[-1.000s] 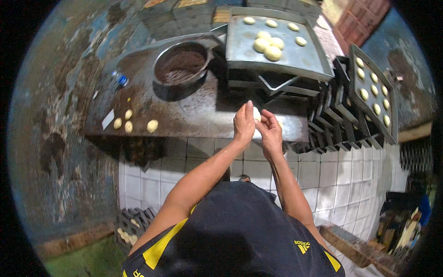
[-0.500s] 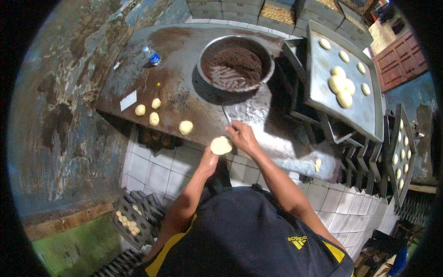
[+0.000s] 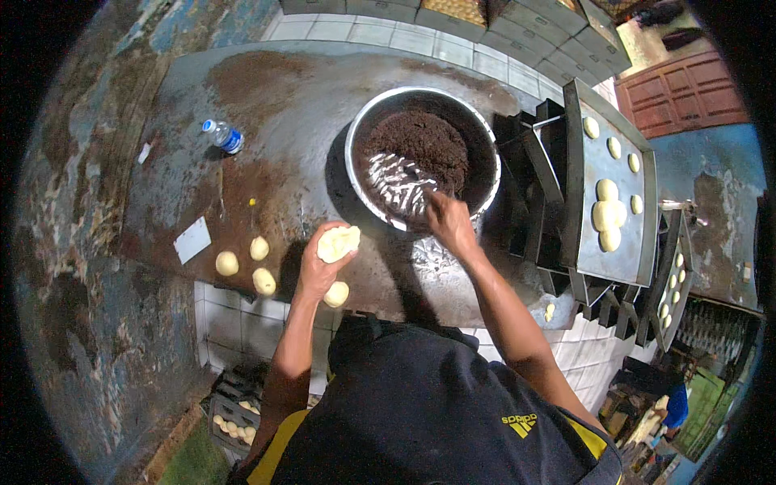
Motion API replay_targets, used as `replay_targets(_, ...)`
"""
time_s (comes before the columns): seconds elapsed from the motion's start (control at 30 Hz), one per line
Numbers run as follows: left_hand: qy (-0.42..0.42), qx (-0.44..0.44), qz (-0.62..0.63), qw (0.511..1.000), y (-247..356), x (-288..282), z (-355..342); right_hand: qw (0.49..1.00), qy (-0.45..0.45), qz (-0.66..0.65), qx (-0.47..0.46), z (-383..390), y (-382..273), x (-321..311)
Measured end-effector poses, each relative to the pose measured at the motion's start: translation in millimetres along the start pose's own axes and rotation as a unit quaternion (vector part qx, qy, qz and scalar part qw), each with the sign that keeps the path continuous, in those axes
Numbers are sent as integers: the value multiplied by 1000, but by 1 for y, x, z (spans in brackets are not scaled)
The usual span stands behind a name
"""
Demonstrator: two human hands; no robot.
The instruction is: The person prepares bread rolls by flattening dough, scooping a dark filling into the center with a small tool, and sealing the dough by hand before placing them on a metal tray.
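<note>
My left hand (image 3: pixel 316 273) cups a flattened piece of pale dough (image 3: pixel 338 242) above the table's near edge, fingers curled round its underside. My right hand (image 3: pixel 450 222) is closed at the near rim of a big round metal bowl (image 3: pixel 351 153), gripping a thin metal tool whose working end is hard to make out. Dark brown crumbly filling (image 3: pixel 424 139) is heaped at the bowl's far side; its near side is scraped to shiny streaks. Just below my left hand lies a dough ball (image 3: pixel 336 294), with several more dough balls (image 3: pixel 227 263) further left.
A plastic bottle (image 3: pixel 224 137) and a white card (image 3: pixel 192 240) lie on the dark table (image 3: pixel 275 105). At the right, a metal tray (image 3: pixel 618 263) with dough pieces rests on stacked trays. Dough scraps (image 3: pixel 550 312) sit near the right edge. A peeling wall (image 3: pixel 81 242) stands at left.
My right hand has gone forward with the metal tool, from the table's near edge to the bowl. My left hand has moved left and forward with the dough, now more cupped. The view has shifted.
</note>
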State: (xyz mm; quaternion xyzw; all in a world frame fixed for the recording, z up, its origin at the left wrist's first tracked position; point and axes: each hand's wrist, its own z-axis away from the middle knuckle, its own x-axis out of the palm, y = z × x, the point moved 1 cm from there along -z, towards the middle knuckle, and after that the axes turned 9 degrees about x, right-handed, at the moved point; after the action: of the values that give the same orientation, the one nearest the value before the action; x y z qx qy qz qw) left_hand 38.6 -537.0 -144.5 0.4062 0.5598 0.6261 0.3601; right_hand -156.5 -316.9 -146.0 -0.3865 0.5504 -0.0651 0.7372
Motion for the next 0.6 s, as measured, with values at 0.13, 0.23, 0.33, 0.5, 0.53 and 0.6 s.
replay_targets(0.13, -12, 29, -2, 999, -5, 6, -51, 983, 4, 142, 114, -70, 41, 29)
replay_targets(0.23, 0, 30, -27, 999, -1, 2, -72, 973, -47, 180, 137, -88, 68, 65)
replay_targets(0.33, 16, 26, -68, 997, -9, -10, -85, 971, -91, 158, 154, -96, 64, 80)
replay_targets(0.5, 52, 35, -89, 994, -21, -18, -95, 868, -296, -268, 295, -91, 28, 24)
replay_targets(0.53, 57, 34, -87, 994, -23, -16, -97, 834, -313, -341, 301, -84, 15, 12)
replay_targets(0.6, 69, 34, -86, 993, -29, -7, -102, 870, -308, -307, 233, -68, -24, -8)
